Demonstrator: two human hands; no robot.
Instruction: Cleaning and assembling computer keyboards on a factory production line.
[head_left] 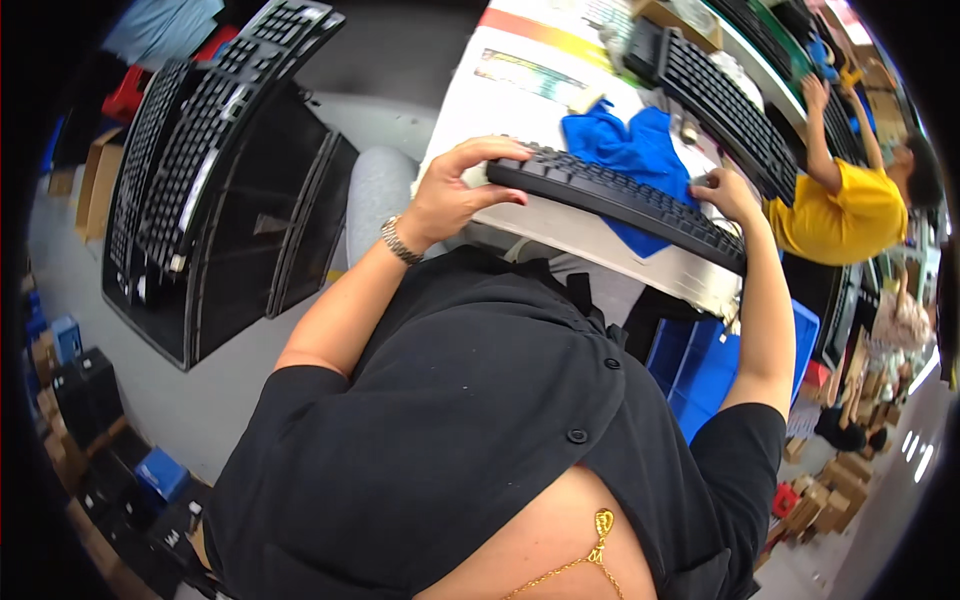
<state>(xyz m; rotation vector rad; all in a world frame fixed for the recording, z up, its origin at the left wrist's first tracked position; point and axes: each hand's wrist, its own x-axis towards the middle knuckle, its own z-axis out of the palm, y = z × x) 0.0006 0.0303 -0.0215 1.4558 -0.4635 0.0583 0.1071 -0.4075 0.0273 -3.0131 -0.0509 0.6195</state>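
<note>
A black keyboard lies across the front edge of a white table, partly over a blue cloth. My left hand, with a metal watch on the wrist, grips the keyboard's left end. At the keyboard's right end, my right hand holds the far edge. My black shirt fills the lower middle of the view.
A second black keyboard lies farther back on the table. A stack of black keyboards rests on black monitors at the left. A person in a yellow shirt works at the right. A blue crate sits below the table.
</note>
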